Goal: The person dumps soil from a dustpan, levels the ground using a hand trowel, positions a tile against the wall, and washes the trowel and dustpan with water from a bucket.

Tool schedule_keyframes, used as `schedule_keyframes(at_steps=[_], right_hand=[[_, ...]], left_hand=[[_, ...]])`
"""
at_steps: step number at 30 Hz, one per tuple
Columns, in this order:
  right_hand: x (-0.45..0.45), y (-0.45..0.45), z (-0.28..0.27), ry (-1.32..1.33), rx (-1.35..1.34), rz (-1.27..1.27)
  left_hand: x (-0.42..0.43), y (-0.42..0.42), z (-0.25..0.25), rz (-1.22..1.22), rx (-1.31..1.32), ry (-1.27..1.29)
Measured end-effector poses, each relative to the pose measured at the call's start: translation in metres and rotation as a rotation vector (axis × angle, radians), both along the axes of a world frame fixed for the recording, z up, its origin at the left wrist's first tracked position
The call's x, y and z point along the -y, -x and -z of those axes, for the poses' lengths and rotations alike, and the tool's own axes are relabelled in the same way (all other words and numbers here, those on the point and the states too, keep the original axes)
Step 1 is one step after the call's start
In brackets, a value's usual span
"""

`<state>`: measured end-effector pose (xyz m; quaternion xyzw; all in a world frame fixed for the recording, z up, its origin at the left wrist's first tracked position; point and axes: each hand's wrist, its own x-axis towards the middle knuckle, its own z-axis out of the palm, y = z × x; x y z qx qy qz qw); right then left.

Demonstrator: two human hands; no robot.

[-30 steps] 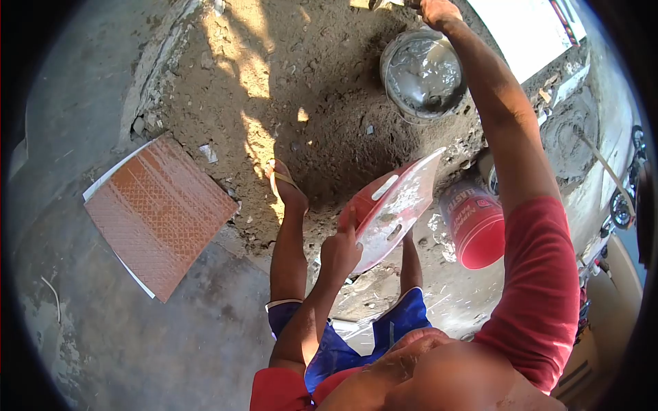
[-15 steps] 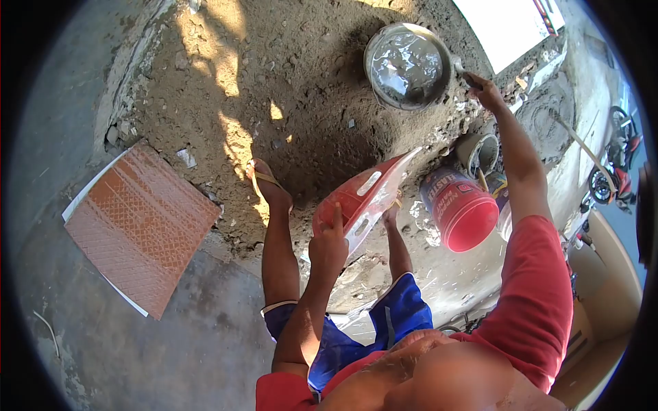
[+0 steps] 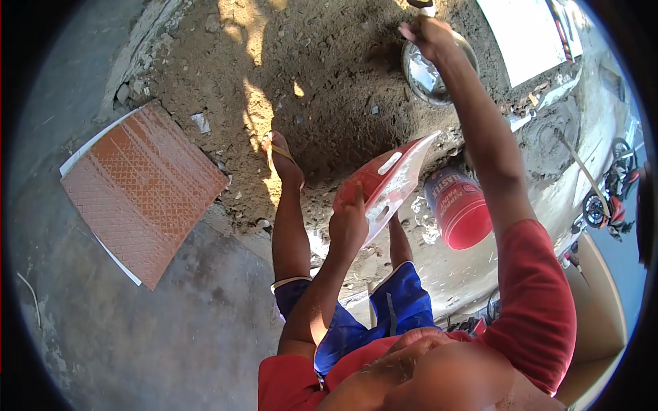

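My left hand (image 3: 349, 225) grips the near edge of a curved red plastic piece (image 3: 373, 183) that has slot-shaped holes and a pale, smeared side. It is held tilted above the ground between my legs. Farther off, my right hand (image 3: 432, 35) is closed around a dark-handled tool (image 3: 421, 4), whose far part is cut off by the top of the view. Under that hand and forearm stands a round metal pan (image 3: 418, 74) with wet grey mix inside; the arm covers part of it.
Rough sandy soil (image 3: 322, 82) spreads ahead. At the left lies a brown patterned sheet (image 3: 144, 195). A red paint bucket (image 3: 462, 219) lies beside my right arm. A white board (image 3: 524, 34), a wet mortar patch (image 3: 552, 133) with a long handle (image 3: 582, 161), and a motorbike (image 3: 606, 205) are at right.
My right hand has swung from the pan's right side up and left over it, carrying the dark-handled tool. My left hand still holds the red plastic piece; the view has shifted slightly.
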<state>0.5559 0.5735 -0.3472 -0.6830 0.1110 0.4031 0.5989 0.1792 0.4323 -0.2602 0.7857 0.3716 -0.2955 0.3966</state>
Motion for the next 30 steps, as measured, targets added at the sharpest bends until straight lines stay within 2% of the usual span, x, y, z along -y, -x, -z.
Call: schedule_keyframes(at_steps=[1,2,3,4,5,7,8,12,14,15,17,19,21,23,26,30], right_hand=[[-0.024,-0.004,0.052,-0.074,-0.073,0.089],[-0.050,0.032,0.035,-0.034,-0.099,0.235],[-0.062,0.046,0.060,0.115,-0.093,0.214],[-0.052,0.058,0.104,0.116,-0.097,0.214],[-0.032,0.074,0.155,0.357,0.045,-0.223],[0.000,0.110,0.147,0.757,0.299,-0.684],[0.022,0.141,0.107,0.918,0.414,-0.703],[0.120,0.161,0.086,1.010,0.463,-0.959],[0.166,0.157,0.087,0.974,0.522,-1.025],[0.172,0.158,0.081,0.930,0.575,-1.090],[0.171,0.165,0.073,0.888,0.609,-1.060],[0.147,0.170,0.065,0.788,0.713,-0.989],[0.086,0.163,0.045,0.742,0.639,-0.999],[0.049,0.155,0.055,0.793,0.692,-1.067],[0.067,0.150,0.087,0.875,0.642,-1.096],[0.168,0.158,0.068,0.906,0.546,-1.220]], left_hand=[[0.003,0.002,0.004,-0.002,-0.005,0.001],[0.009,0.006,0.009,0.001,0.037,-0.046],[0.015,0.012,0.014,0.008,0.079,-0.090],[0.018,0.015,0.019,0.008,0.074,-0.090],[0.022,0.017,0.023,0.020,0.053,-0.084],[0.024,0.019,0.021,0.051,0.009,-0.081],[0.027,0.019,0.023,0.046,0.015,-0.069],[0.028,0.019,0.014,0.054,0.012,0.019],[0.031,0.022,0.014,0.137,0.074,-0.020],[0.030,0.021,0.013,0.139,0.077,-0.025],[0.033,0.019,0.011,0.202,0.088,-0.001],[0.040,0.017,0.013,0.212,0.076,0.006],[0.049,0.021,0.021,0.241,0.053,0.013],[0.061,0.025,0.036,0.210,0.079,-0.040],[0.062,0.021,0.036,0.226,-0.005,-0.011],[0.065,0.023,0.034,0.149,-0.037,0.020]])
